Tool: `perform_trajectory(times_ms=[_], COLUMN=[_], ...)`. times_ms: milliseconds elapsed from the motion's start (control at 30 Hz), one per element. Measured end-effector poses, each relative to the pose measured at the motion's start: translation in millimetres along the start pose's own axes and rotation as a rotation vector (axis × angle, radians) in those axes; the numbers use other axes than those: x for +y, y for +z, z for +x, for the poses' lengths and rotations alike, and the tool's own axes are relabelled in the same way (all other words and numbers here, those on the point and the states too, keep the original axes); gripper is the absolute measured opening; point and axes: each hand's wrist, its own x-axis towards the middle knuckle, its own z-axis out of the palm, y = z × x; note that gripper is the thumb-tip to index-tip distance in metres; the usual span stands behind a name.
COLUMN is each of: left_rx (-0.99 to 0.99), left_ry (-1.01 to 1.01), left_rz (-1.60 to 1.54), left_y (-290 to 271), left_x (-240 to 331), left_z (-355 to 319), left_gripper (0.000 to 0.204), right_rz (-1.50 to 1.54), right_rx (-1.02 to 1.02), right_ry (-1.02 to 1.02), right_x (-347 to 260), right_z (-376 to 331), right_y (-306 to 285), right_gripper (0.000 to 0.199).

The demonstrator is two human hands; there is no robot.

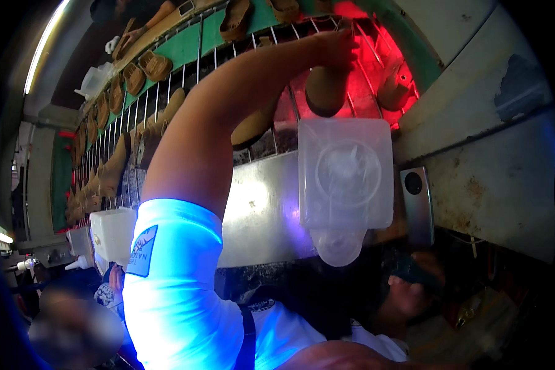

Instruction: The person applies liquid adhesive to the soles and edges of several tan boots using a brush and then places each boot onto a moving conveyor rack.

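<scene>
My left arm stretches up and across the rack of metal rods. My left hand (338, 48) is in the red light, fingers curled at the upper end of a tan shoe upper (327, 91), whose rounded toe points down toward me. The forearm and the glare partly hide the grip. Another shoe upper (396, 87) stands just right of it, and a tan one (251, 128) shows from behind the forearm. Low on the right, in shadow, my right hand (408, 290) is closed round a dark object (418, 271) whose kind I cannot make out.
A translucent plastic container (345, 176) stands at the metal ledge (253, 200). Right of it is a silver plate with a round dark hole (418, 203). Brown soles (155, 65) line the green edge. A white container (113, 234) and a co-worker (74, 327) are at left.
</scene>
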Motion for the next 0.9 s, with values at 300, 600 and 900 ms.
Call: perform_trajectory(times_ms=[300, 600, 900], left_rx=[0.436, 0.815, 0.437], left_ry=[-0.191, -0.945, -1.253], left_rz=[0.099, -0.845, -1.056], left_y=[-33.2, -151.9, -190.0], left_x=[7.6, 183.6, 391.8], left_z=[-35.6, -235.4, -316.4], left_gripper=[0.030, 0.023, 0.030], right_rz=[-0.104, 0.171, 0.181], right_rx=[-0.143, -0.181, -0.258], right_ry=[-0.038, 0.149, 0.151], right_x=[2.5, 7.8, 25.4], right_z=[29.2, 67.8, 143.3], right_y=[19.1, 28.9, 112.6], right_gripper=[0.049, 0.060, 0.026])
